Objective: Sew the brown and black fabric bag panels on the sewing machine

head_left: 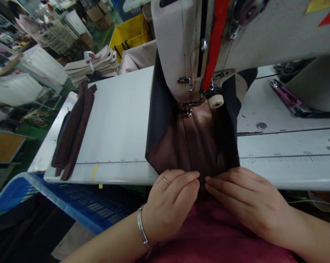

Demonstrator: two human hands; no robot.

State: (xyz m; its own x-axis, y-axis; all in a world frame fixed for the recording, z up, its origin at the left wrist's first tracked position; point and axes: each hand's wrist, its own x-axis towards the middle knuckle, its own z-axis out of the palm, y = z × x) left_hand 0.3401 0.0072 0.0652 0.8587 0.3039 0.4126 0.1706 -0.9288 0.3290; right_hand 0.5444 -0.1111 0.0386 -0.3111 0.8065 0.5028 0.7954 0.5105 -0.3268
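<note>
A dark brown fabric piece (170, 146) with a bluish-black underside lies under the presser foot (188, 112) of a sewing machine (176, 44). A seam line runs down its middle towards me, and its sides curl upward. My left hand (170, 204), with a ring and a silver bangle, grips the near edge left of the seam, fingers pressed together. Right of the seam, my right hand (247, 201) holds the same edge with its fingers close together. Both thumbs are hidden. The fingertips of the two hands nearly meet.
Dark fabric strips (77, 131) lie on the left of the white table (115, 117). Below them stands a blue crate (80, 215) with dark cloth inside. Pink-handled snips (285, 96) rest at right. Beyond are a beige stack (93, 64) and a yellow crate (130, 33).
</note>
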